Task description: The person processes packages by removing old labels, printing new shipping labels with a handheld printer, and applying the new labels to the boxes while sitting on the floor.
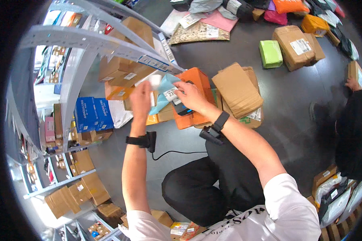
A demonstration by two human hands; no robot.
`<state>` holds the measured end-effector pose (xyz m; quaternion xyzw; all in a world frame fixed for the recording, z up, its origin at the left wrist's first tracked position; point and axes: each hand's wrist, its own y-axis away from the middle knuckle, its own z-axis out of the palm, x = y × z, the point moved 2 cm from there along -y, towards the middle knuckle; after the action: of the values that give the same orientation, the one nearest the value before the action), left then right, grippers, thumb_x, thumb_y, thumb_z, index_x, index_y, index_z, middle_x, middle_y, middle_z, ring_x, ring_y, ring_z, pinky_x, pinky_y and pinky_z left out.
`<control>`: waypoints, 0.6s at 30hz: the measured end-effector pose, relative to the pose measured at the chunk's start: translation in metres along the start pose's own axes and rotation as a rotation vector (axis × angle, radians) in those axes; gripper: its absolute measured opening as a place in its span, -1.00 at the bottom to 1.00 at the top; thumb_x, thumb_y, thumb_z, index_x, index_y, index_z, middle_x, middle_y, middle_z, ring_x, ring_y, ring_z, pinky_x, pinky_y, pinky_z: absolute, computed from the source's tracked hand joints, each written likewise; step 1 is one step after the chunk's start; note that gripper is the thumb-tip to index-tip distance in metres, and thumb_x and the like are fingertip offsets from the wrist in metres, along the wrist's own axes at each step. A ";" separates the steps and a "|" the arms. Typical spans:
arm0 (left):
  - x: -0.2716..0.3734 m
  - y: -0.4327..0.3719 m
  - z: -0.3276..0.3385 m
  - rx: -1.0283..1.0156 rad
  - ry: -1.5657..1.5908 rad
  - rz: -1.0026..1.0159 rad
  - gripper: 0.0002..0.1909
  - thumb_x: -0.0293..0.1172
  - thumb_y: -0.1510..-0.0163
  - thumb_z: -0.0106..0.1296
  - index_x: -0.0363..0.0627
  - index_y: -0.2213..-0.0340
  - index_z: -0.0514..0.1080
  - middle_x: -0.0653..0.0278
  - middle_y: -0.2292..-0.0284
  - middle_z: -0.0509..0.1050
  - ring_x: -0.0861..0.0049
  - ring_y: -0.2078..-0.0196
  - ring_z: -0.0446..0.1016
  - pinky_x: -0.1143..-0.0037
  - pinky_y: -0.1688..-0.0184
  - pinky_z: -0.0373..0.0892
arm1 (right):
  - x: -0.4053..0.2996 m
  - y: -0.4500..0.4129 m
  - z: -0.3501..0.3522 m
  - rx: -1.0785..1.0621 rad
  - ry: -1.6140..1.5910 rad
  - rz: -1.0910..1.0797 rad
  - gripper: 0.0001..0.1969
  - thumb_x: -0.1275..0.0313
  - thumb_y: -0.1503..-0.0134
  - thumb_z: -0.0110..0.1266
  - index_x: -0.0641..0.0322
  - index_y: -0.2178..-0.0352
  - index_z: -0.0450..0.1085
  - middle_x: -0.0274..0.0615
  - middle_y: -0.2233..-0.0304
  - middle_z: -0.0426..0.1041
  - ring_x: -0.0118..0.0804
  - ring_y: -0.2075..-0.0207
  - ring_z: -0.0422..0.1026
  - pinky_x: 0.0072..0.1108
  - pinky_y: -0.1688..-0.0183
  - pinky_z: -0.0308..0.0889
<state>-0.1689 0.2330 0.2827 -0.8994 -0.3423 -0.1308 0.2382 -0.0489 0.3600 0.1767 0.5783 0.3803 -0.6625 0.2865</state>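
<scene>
My right hand (190, 95) pinches the edge of a white printed label (170, 94), which lies over a light blue plastic mailer (166, 82). Just below those fingers, a dark handheld device (181, 107), perhaps a label printer, rests on an orange box (200, 79). My left hand (141, 98) is raised left of the mailer and blurred by motion. Close to its fingertips is a blurred white thing (155, 80); whether the hand holds it is unclear. Each wrist wears a black strapped device, and a cable runs from the left one (150, 141).
Grey metal shelving (87, 45) with cardboard boxes rises on the left, near blue boxes (93, 114). Flattened cardboard (237, 90) lies right of the orange box. Farther out are a lime-green parcel (271, 54) and a taped carton (294, 46). At far right, another person's hand (353, 83) holds a box.
</scene>
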 end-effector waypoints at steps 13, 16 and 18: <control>0.196 0.046 0.032 -0.263 -0.109 0.836 -0.80 -0.51 0.25 0.24 -0.11 0.47 0.50 0.35 0.32 0.52 0.36 0.26 0.45 0.41 0.26 0.37 | -0.066 0.105 -0.109 0.009 -1.038 0.664 -0.64 0.07 -0.21 -0.06 0.13 0.27 0.45 -0.45 0.42 0.45 -0.62 0.42 0.37 -0.76 0.40 0.20; 0.212 0.063 0.055 -0.368 -0.013 0.923 -0.80 -0.43 0.24 0.25 -0.11 0.47 0.51 0.35 0.33 0.50 0.40 0.25 0.43 0.43 0.27 0.35 | -0.044 0.142 -0.143 0.040 -0.916 0.684 -0.73 0.25 -0.22 -0.06 0.19 0.25 0.45 -0.42 0.43 0.46 -0.64 0.39 0.39 -0.76 0.37 0.23; 0.213 0.072 0.070 -0.517 0.098 0.900 -0.70 -0.37 0.18 0.24 -0.13 0.33 0.48 0.27 0.24 0.47 0.33 0.19 0.42 0.38 0.19 0.34 | -0.026 0.165 -0.156 0.063 -0.705 0.663 -0.75 0.32 -0.21 -0.02 0.32 0.26 0.45 -0.38 0.42 0.48 -0.63 0.42 0.38 -0.73 0.37 0.25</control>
<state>0.0405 0.3400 0.2832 -0.9798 0.1333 -0.1377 0.0567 0.1755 0.3986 0.1669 0.4171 0.0351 -0.7022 0.5760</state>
